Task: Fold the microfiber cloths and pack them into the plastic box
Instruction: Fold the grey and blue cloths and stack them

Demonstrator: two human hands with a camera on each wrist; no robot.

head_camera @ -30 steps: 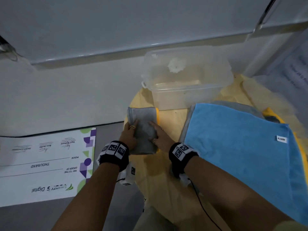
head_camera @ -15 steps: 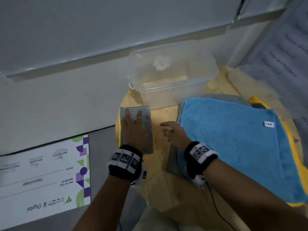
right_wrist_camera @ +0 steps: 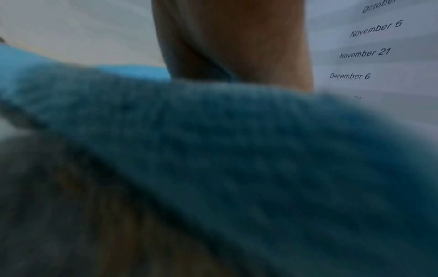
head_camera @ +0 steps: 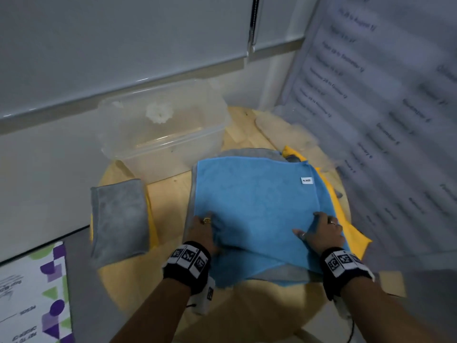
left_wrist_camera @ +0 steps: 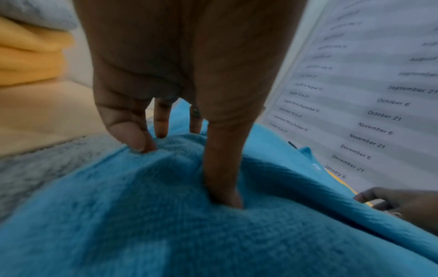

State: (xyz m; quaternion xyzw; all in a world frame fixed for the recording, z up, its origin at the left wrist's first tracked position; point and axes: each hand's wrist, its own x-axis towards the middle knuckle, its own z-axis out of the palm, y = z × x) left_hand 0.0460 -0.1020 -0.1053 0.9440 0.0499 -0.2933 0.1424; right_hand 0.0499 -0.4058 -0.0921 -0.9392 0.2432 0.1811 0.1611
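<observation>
Both forearms reach over the round wooden table [head_camera: 170, 191]; the left hand [head_camera: 201, 232] pinches the near left edge of the blue cloth [head_camera: 257, 201], thumb dug into a raised fold; the right hand [head_camera: 324, 232] grips its near right edge, fingers bent; the plastic box [head_camera: 163, 144] stands at the far left, a folded grey cloth [head_camera: 120, 216] just near of it.
</observation>
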